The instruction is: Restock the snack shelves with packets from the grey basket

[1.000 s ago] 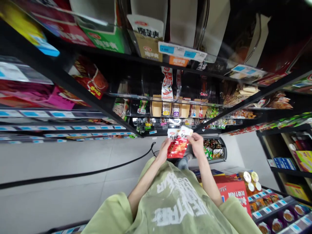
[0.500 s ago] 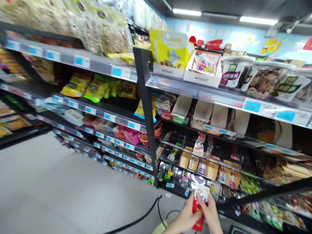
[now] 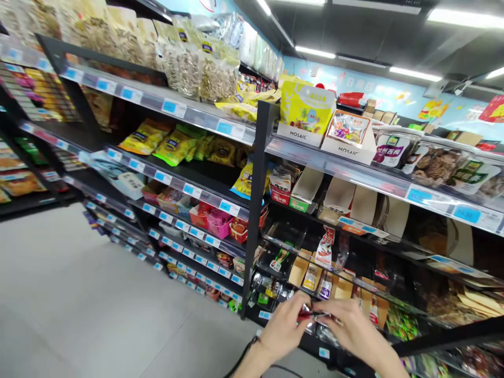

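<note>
Black shelves [image 3: 153, 103] with blue-and-white price tags [image 3: 173, 108] run along a shop aisle, over a pale grey floor [image 3: 98, 294]. Strip lights [image 3: 415, 74] shine from a dark ceiling, and a light blue wall [image 3: 291, 64] with coloured pictures shows at the back.

Low in the view, before the lower shelves, the left hand [image 3: 284, 326] and right hand [image 3: 348, 328] meet at a small packet [image 3: 304, 316]. Both grips are narrow, the fingers bent and pinching it from either side. Only a dark red, shiny part shows between the fingertips; the rest is hidden by the hands. Beside the left forearm runs a black cord [image 3: 241, 358].

Just beyond the hands, brown boxes [image 3: 299, 270] sit in clear shelf trays, and a red-and-white pouch [image 3: 325, 245] stands upright among them. Green packets [image 3: 401, 323] lie to the right of the right hand.

Higher up, right of a black post [image 3: 254, 210], a yellow pouch [image 3: 309, 110] stands in a white box, with clear tubs [image 3: 435, 160] of dried fruit farther along. Left of the post are yellow bags [image 3: 173, 144] on a middle shelf, a pink basket [image 3: 218, 223] below them, and tall clear bags [image 3: 187, 65] on the top shelf.
</note>
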Demonstrator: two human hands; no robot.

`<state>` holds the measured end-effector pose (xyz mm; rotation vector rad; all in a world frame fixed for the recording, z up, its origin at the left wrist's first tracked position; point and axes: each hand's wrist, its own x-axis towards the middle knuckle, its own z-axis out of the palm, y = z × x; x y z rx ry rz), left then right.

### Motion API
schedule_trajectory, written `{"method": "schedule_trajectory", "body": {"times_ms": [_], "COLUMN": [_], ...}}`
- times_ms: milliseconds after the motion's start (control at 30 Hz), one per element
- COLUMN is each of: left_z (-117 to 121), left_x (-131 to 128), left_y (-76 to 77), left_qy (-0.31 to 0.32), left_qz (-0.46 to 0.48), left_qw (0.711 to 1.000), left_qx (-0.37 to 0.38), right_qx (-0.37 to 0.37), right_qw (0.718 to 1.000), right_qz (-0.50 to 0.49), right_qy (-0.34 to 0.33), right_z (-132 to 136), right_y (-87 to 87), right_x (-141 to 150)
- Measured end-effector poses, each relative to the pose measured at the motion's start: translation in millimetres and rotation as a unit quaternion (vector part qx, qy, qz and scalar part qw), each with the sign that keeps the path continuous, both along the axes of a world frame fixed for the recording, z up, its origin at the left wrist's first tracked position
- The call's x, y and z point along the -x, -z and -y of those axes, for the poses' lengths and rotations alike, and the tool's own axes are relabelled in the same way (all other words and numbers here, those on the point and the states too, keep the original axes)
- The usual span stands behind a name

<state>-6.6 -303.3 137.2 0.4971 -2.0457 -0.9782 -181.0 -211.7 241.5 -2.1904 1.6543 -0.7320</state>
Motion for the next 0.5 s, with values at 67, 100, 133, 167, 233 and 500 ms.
{"method": "schedule_trajectory", "body": {"times_ms": [67,100,133,167,233,500], "left_z": [7.7,11.5,14.8,17.1,17.0,-48.0], "left_x": [-3.7,-6.5,-9.8,-13.1,-18.3,-2.9], "left_y": [-4.8,-6.0,-6.2,-5.3,0.0,54.2], "left_qy": [-0.109,-0.170,-0.222,-0.259,-0.274,-0.105], "left_qz": [-0.122,-0.172,-0.208,-0.231,-0.246,-0.202], "left_qw": [0.986,0.970,0.952,0.938,0.926,0.958], "left_qx": [0.009,0.009,0.001,-0.019,-0.081,-0.172], "right_qx": [0.106,0.174,0.245,0.316,0.436,0.393], "right_qw": [0.991,0.980,0.965,0.944,0.892,0.870], "right_qz": [-0.040,-0.055,-0.068,-0.082,-0.117,-0.295], "right_qy": [-0.069,-0.078,-0.071,-0.051,-0.005,0.044], "right_z": [12.1,19.0,26.9,35.9,57.6,178.2], "right_y": [-30.0,-45.1,-59.4,-72.7,-95.4,-144.8], "right_x": [3.3,7.0,11.8,16.9,26.3,24.5]}}
